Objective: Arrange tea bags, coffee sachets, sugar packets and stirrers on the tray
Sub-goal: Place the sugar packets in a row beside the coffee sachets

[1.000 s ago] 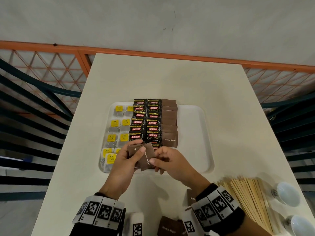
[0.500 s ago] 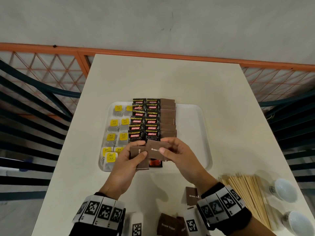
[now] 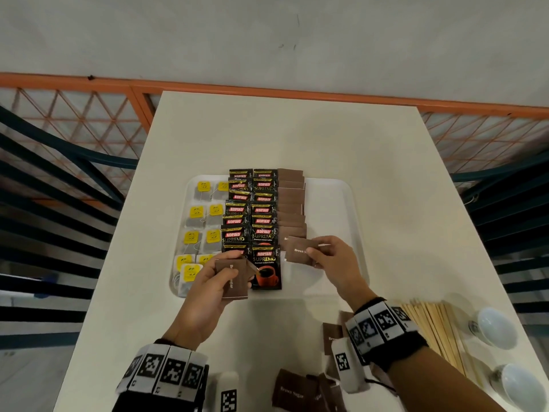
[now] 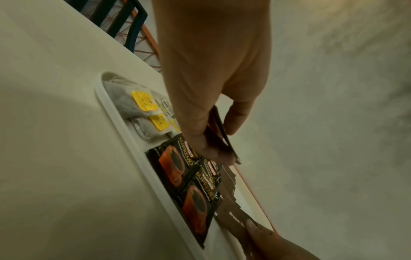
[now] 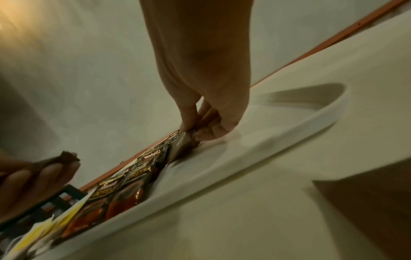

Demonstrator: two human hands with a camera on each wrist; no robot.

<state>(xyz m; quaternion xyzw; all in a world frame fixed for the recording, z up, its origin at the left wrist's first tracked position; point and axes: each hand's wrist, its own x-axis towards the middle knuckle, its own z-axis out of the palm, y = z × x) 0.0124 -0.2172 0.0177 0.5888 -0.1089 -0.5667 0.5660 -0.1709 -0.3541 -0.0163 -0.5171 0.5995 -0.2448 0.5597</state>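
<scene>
Head view: coffee sachets point(image 3: 263, 233) read "KOPIKO SUPREMO".

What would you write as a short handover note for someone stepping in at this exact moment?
Left hand: holds a small stack of brown sugar packets over the tray's near edge.
Right hand: pinches one sugar packet at the near end of the sugar column.
Done: tea bags and coffee sachets sit in columns on the tray.
Left: finish the sugar, including spare packets on the table; the stirrers are untouched.
</scene>
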